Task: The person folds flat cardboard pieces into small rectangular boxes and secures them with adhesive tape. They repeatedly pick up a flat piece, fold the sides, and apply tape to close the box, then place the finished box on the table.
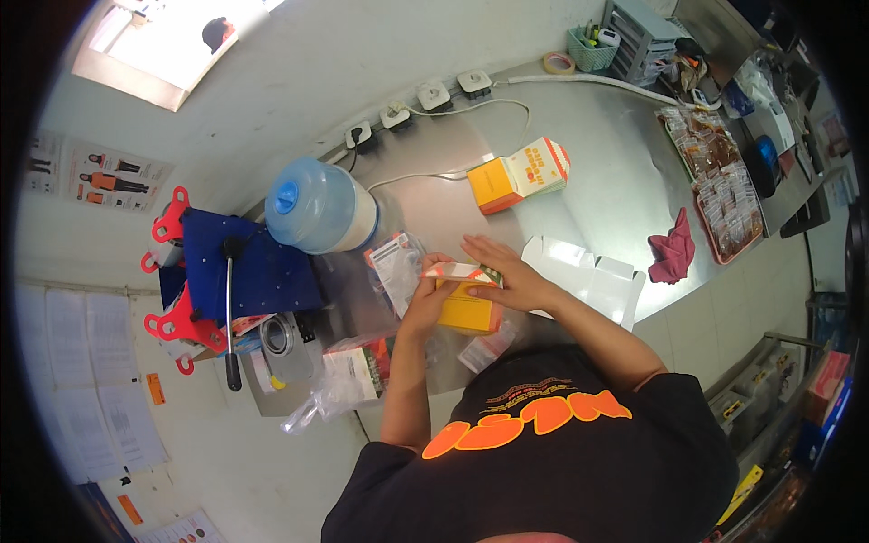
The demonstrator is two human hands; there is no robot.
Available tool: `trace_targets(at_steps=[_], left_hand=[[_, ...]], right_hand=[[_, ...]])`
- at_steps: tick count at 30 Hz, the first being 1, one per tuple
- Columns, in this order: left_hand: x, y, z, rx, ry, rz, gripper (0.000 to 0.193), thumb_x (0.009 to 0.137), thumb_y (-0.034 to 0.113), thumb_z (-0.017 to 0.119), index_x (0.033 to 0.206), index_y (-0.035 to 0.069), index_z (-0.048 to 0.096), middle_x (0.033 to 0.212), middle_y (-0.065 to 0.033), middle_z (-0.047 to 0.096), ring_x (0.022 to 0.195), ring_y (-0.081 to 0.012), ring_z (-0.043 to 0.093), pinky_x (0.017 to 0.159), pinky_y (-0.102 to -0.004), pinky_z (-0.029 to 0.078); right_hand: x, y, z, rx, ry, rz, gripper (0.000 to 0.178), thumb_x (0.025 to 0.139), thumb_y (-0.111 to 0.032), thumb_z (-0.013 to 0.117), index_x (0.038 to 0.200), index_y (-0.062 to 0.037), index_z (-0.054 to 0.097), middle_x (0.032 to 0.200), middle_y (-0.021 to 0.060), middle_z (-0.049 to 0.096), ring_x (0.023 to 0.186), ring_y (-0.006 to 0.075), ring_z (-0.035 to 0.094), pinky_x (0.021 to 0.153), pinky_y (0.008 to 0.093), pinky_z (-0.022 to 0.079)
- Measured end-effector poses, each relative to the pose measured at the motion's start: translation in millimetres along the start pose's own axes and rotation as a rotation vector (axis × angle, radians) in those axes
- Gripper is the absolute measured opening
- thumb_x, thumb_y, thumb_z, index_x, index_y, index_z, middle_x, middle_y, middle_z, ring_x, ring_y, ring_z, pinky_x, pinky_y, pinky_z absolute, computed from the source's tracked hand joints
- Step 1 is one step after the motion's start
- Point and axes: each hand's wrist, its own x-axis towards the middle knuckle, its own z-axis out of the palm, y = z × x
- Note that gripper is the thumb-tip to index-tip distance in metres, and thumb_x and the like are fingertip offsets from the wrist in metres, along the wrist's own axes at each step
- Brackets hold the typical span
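A small yellow and white carton with an orange edge is between my hands, above the near part of the steel table. My left hand grips its left side, with the thumb over the top. My right hand lies across the top and right side, fingers extended and thumb on the carton. Its inside is hidden. Beyond my hands a similar yellow and white carton lies on its side. A flat white unfolded carton lies right of my right hand. Printed packets in clear plastic sit beside my left hand.
A blue-lidded water container and a blue stand with a lever stand at left. A crumpled red cloth and trays of wrapped brown packets are at right. Cables run to wall sockets behind the steel table.
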Motion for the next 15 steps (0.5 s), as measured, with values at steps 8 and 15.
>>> trace_targets(at_steps=[8, 15], left_hand=[[74, 28, -10, 0.395, -0.337, 0.014, 0.044, 0.1, 0.011, 0.057, 0.14, 0.003, 0.04, 0.127, -0.0087, 0.049, 0.127, -0.0208, 0.049, 0.111, -0.0307, 0.036], [175, 12, 6, 0.544, 0.227, 0.228, 0.077, 0.092, 0.019, 0.07, 0.154, 0.003, 0.025, 0.15, -0.0169, 0.043, 0.139, -0.0321, 0.043, 0.116, -0.039, 0.033]], right_hand=[[23, 23, -30, -0.254, -0.067, -0.081, 0.075, 0.087, -0.004, 0.064, 0.155, -0.0111, 0.035, 0.156, 0.0167, 0.041, 0.146, 0.0332, 0.036, 0.118, 0.0444, 0.033], [70, 86, -45, 0.109, 0.252, 0.191, 0.067, 0.091, 0.003, 0.056, 0.154, -0.0112, 0.038, 0.157, 0.0165, 0.04, 0.143, 0.0292, 0.043, 0.118, 0.0436, 0.034]])
